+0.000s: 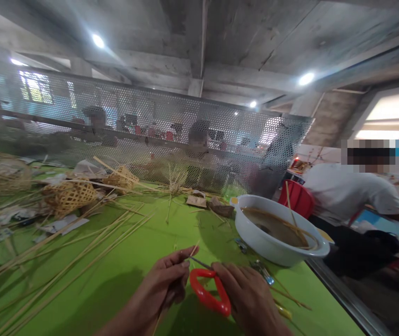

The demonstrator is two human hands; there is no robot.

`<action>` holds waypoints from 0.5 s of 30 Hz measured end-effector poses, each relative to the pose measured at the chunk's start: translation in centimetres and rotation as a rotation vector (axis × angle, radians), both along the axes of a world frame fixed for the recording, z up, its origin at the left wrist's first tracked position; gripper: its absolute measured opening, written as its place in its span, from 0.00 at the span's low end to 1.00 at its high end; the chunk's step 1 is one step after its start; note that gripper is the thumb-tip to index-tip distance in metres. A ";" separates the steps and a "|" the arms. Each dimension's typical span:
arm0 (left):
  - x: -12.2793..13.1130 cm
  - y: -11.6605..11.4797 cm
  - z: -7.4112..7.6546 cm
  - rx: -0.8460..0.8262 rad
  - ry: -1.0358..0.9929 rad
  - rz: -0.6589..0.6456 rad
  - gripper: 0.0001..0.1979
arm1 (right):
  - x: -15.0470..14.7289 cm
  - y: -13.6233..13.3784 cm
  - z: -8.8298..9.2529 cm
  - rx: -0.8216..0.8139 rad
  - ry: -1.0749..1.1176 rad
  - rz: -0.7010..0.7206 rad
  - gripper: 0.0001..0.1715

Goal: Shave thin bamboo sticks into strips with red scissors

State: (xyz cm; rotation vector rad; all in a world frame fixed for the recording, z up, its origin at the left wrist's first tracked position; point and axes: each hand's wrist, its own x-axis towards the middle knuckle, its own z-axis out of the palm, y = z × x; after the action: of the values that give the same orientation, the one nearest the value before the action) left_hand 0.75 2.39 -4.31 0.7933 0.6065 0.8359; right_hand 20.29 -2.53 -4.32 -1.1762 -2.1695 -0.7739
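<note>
My left hand (166, 282) is closed in a pinch on a thin bamboo strip (194, 249) near the front of the green table (122, 261). My right hand (250, 294) grips red-handled scissors (209, 293), whose dark blades point at the left fingertips. The red handle loop lies between my two hands. Both hands are low over the table near its front edge.
A white basin (280, 231) with brown water and soaking strips stands at the right. Long bamboo strips (80, 247) and woven baskets (69, 196) lie at the left. A perforated metal screen (171, 135) backs the table. A person in a white shirt (350, 191) sits right.
</note>
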 end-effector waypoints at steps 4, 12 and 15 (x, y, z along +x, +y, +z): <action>0.3 0.2 0.1 -0.010 0.063 0.022 0.25 | 2.2 1.1 -0.8 0.033 0.031 -0.155 0.19; 0.0 0.0 -0.2 -0.002 -0.003 0.022 0.24 | 0.6 -0.1 0.0 0.037 -0.009 -0.013 0.20; 0.1 0.1 -0.4 0.010 -0.027 0.027 0.23 | 0.0 -0.2 -0.2 -0.010 -0.041 -0.025 0.20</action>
State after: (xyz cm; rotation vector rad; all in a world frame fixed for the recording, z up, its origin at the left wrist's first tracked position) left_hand 0.87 2.45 -4.71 0.7829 0.5908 0.8736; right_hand 20.33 -2.73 -4.53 -1.2050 -2.1984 -0.8049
